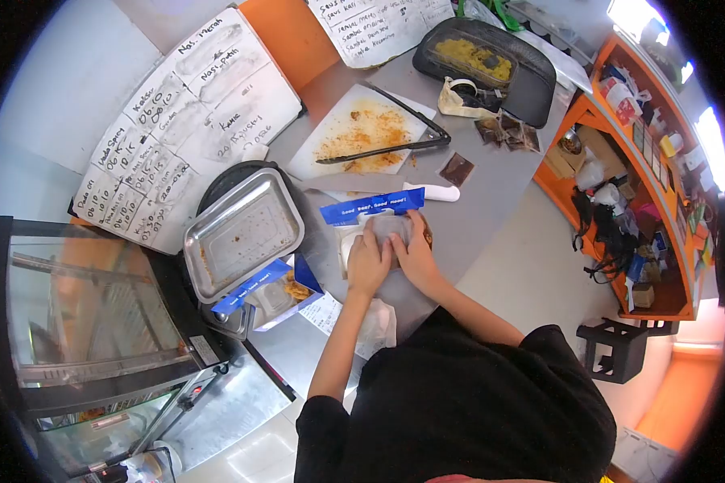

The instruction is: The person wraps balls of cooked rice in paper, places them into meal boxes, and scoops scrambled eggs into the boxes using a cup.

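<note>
A blue and white paper food box (342, 237) with a printed blue flap (373, 207) stands on the steel table in front of me. My left hand (368, 262) and my right hand (415, 256) both grip a greyish, see-through container (389, 229) at this box, thumbs close together on its near side. Something brown shows by the right fingers; its kind is unclear. Beyond the box lies a knife with a white handle (441, 193). Black tongs (379, 153) rest across a stained white cutting board (354, 129).
To the left are a steel tray (246, 233) and a second blue box (278, 294) with fried food inside. Sauce sachets (507, 131), a tape dispenser (469, 98) and a black container of yellow food (475, 60) sit at the far right. A glass display case (97, 298) stands left.
</note>
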A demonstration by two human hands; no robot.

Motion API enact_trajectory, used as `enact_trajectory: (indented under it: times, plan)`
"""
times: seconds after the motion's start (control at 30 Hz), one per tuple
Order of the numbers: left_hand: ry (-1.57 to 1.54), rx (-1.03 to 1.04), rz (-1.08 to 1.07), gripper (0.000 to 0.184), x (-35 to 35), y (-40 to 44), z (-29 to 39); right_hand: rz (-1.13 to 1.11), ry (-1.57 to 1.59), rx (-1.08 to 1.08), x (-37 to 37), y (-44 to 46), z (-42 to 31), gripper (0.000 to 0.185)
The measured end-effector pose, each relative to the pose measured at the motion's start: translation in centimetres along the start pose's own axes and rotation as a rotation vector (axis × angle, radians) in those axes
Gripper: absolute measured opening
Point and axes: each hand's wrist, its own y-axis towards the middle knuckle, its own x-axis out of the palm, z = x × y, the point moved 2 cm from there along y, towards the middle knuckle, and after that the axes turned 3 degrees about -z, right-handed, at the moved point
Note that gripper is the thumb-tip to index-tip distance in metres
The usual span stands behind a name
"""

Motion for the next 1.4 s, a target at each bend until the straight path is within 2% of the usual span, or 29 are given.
enact_trajectory:
  times: [0.1,0.2,0.3,0.4,0.5,0.57,0.63,0.7,0.8,0.87,1.0,1.1,1.2,1.3,1.4]
  plan:
    - [0.110,-0.007,-0.009,0.057,1.6,0.1,-1.4,-0.305,-0.087,0.294,-1.2,0.1,-2.2,0.047]
    - [0.304,0.102,0.114,0.061,1.5,-0.1,-1.5,-0.503,-0.308,0.385,-1.5,1.4,-2.8,0.048]
    - [0.343,0.232,0.039,0.071,1.1,0.2,-0.9,-0.496,-0.367,0.354,-0.9,2.0,-1.9,0.048]
    - [0.283,0.245,-0.064,0.080,-0.3,0.0,0.8,-0.271,-0.431,0.100,-0.7,2.0,-0.6,0.041]
    - [0.360,0.191,-0.145,0.086,0.7,0.9,-0.2,-0.440,-0.466,0.141,-1.1,2.5,0.5,0.045]
    - [0.424,0.201,-0.155,0.087,1.2,1.1,-0.8,-0.672,-0.369,0.153,-1.4,3.4,1.5,0.045]
    - [0.450,0.216,-0.156,0.086,1.3,1.1,-1.2,-0.803,-0.264,0.216,-2.0,3.8,2.0,0.044]
    - [0.440,0.230,-0.144,0.086,0.8,1.3,-1.4,-0.836,-0.160,0.327,-2.8,4.1,2.4,0.042]
    - [0.525,0.276,-0.144,0.085,-0.3,1.0,-0.5,-0.791,-0.204,0.186,-2.2,3.5,4.4,0.040]
    - [0.387,0.277,-0.102,0.084,-0.7,0.8,0.6,-0.834,-0.174,0.179,-2.6,3.4,4.8,0.041]
    - [0.300,0.276,-0.088,0.081,-0.3,1.7,-0.3,-0.802,-0.358,0.034,-3.5,3.8,2.5,0.041]
    - [0.356,0.250,-0.075,0.075,0.5,1.7,-1.2,-0.854,-0.411,-0.070,-5.3,2.1,-2.2,0.037]
    - [0.306,0.320,-0.083,0.067,0.1,1.7,0.2,-0.691,-0.458,-0.188,-4.5,-0.1,-0.9,0.033]
    - [0.406,0.437,-0.108,0.062,1.2,1.8,0.0,-0.750,-0.382,-0.146,-5.3,-0.7,-0.7,0.028]
    - [0.443,0.341,-0.168,0.064,2.3,2.0,0.3,-0.788,-0.321,-0.143,-6.4,-1.6,-0.7,0.027]
